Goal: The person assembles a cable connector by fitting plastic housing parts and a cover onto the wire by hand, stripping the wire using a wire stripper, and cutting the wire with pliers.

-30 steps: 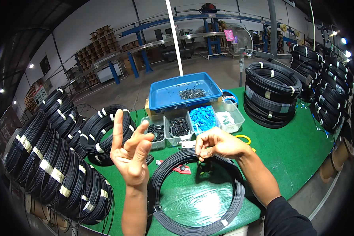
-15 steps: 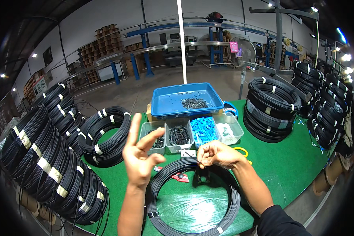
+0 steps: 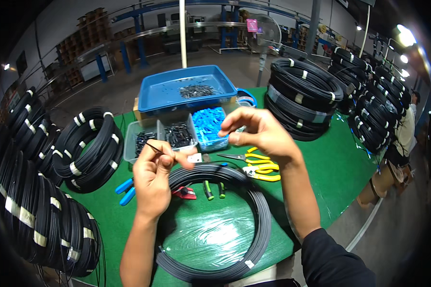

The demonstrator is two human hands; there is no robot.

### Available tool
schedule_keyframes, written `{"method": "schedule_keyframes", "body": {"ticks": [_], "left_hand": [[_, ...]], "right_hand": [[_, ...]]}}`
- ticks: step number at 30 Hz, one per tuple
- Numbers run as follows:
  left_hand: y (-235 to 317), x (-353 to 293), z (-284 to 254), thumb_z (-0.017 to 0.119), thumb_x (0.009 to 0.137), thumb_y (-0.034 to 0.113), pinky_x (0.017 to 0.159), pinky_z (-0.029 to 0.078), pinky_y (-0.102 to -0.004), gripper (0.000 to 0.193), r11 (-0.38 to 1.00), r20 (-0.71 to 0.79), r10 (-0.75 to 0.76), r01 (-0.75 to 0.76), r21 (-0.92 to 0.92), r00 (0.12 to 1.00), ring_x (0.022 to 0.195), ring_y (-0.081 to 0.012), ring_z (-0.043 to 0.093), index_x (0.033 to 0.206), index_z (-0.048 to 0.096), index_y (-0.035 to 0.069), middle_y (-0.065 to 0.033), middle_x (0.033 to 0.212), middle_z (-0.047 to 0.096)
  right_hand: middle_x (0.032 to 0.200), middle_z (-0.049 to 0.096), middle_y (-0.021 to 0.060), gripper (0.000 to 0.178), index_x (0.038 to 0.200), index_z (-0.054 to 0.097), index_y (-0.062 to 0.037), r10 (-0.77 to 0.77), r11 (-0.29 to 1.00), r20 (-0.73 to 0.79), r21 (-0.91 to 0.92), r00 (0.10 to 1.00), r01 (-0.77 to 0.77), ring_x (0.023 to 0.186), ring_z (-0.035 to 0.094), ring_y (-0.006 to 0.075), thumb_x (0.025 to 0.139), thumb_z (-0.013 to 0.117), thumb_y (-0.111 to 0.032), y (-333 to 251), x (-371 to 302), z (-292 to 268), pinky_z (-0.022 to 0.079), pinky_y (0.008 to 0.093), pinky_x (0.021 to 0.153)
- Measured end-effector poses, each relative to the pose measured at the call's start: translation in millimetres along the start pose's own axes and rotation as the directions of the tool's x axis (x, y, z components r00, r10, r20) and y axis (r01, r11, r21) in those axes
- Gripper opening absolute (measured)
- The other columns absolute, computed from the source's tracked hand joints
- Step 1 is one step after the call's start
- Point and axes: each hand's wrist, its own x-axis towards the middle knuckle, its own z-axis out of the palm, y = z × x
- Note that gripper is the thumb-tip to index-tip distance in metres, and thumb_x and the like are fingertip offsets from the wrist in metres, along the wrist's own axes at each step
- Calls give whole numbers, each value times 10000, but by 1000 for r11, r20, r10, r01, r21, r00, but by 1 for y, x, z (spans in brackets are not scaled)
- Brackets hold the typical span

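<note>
In front of me lies a coil of black cable [image 3: 262, 205], with white tape near its front edge. My left hand [image 3: 153, 174] is closed above the coil's far left side, pinching a thin black cable end [image 3: 154, 149]. My right hand [image 3: 266, 134] hovers before the bins at the right, its thumb and forefinger drawn together; whatever sits between them is too small to make out. Behind those fingertips is a bin of blue parts [image 3: 208, 125]. Two yellow-handled hand tools [image 3: 262, 167] rest beneath the right hand, while a red tool [image 3: 185, 193] lies inside the coil.
Clear bins of black parts [image 3: 177, 135] stand below a blue tray [image 3: 151, 91]. Taped cable coils are stacked at left [image 3: 48, 225] and right [image 3: 299, 107]. Blue-handled pliers [image 3: 125, 192] and a green-black tool [image 3: 208, 190] lie on the green table [image 3: 321, 182]. A person [image 3: 407, 131] stands far right.
My left hand has gone from spread fingers to pinching the cable end. My right hand has let go of the cable and risen toward the bins. The view has turned right.
</note>
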Motion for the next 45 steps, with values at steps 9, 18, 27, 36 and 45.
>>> {"method": "schedule_keyframes", "body": {"ticks": [9, 18, 27, 36, 45], "left_hand": [[-15, 1, 17, 626, 967, 108, 462, 490, -232, 154, 946, 144, -289, 259, 196, 946, 551, -89, 583, 917, 573, -26, -66, 687, 611], [-65, 36, 47, 665, 933, 105, 439, 441, -203, 134, 790, 240, -532, 374, 487, 812, 522, -48, 572, 910, 671, -27, -35, 669, 658], [-90, 65, 36, 659, 940, 109, 429, 444, -203, 150, 730, 237, -622, 443, 521, 746, 517, -53, 571, 915, 679, -37, -50, 686, 666], [-85, 70, 26, 691, 922, 132, 441, 437, -197, 161, 724, 230, -645, 488, 487, 728, 512, -61, 584, 920, 711, -27, -60, 685, 682], [-29, 25, -10, 666, 952, 210, 415, 390, -189, 238, 899, -129, -435, 437, -20, 891, 453, -70, 509, 956, 659, -28, -47, 668, 631]], "right_hand": [[927, 707, 145, 407, 1029, 648, 10, 146, 594, 49, -803, 988, -48, 871, 689, 278, 682, 839, -84, 3, -30, -50, 534, 383, 786], [1073, 636, 131, 558, 1052, 647, -41, 633, 327, 23, -914, 773, -241, 1064, 618, 324, 570, 898, -165, 73, -35, -63, 522, 409, 875], [1232, 527, 136, 385, 1238, 615, -56, 548, 134, -186, -943, 816, -305, 1238, 504, 337, 853, 622, -62, 104, -43, -23, 534, 624, 812], [944, 683, 204, 194, 900, 690, -12, 532, 324, -43, -912, 846, -250, 954, 665, 366, 709, 687, -44, 79, -37, -56, 549, 429, 834], [658, 589, 131, 236, 735, 543, -3, 314, 587, 18, -790, 949, -179, 608, 561, 269, 635, 681, -166, 36, -34, -76, 445, 386, 587]]}}
